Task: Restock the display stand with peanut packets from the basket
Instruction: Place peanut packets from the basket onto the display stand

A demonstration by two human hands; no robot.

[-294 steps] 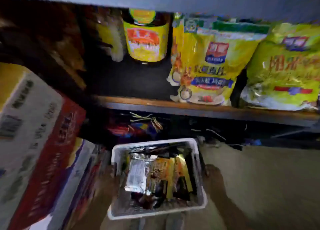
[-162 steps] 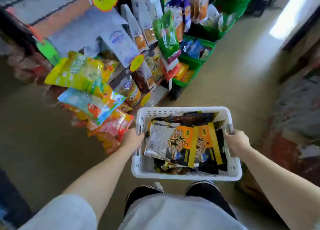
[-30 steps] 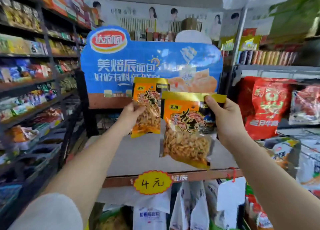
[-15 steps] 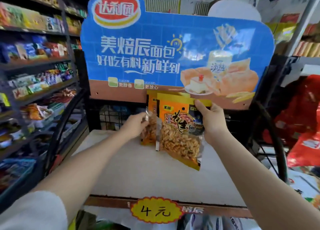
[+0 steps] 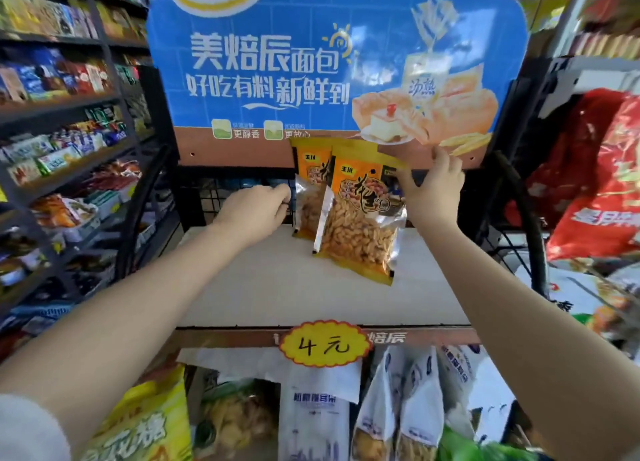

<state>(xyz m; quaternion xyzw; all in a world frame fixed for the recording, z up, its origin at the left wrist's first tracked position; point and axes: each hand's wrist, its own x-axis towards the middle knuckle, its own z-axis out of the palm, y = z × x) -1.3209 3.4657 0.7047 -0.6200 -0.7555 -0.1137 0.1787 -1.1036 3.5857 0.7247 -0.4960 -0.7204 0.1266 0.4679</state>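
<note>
A: Two peanut packets stand on the display stand's top shelf point(image 5: 277, 287) in the head view, both orange with clear windows. The rear packet point(image 5: 310, 197) leans against the black wire back of the stand; the front packet point(image 5: 360, 218) stands just in front of it and overlaps it, tilted slightly, its bottom edge on the pale shelf board.

B: And the hands?

A: The right hand point(image 5: 433, 190) is at the front packet's upper right corner, thumb against the packet's top edge, the other fingers spread and pointing up toward the blue bread sign point(image 5: 329, 62). Whether it actually pinches the packet I cannot tell. The left hand point(image 5: 256, 207) hovers just left of the rear packet, fingers loosely curled, fingertips near the packet's silver edge; no grip is visible.

B: Anything else around?

A: A yellow price tag point(image 5: 323, 344) reading "4元" sits on the shelf's front lip, with white bags point(image 5: 311, 415) hanging below. Stocked snack shelves point(image 5: 62, 131) run along the left, red bags point(image 5: 595, 183) on the right.
</note>
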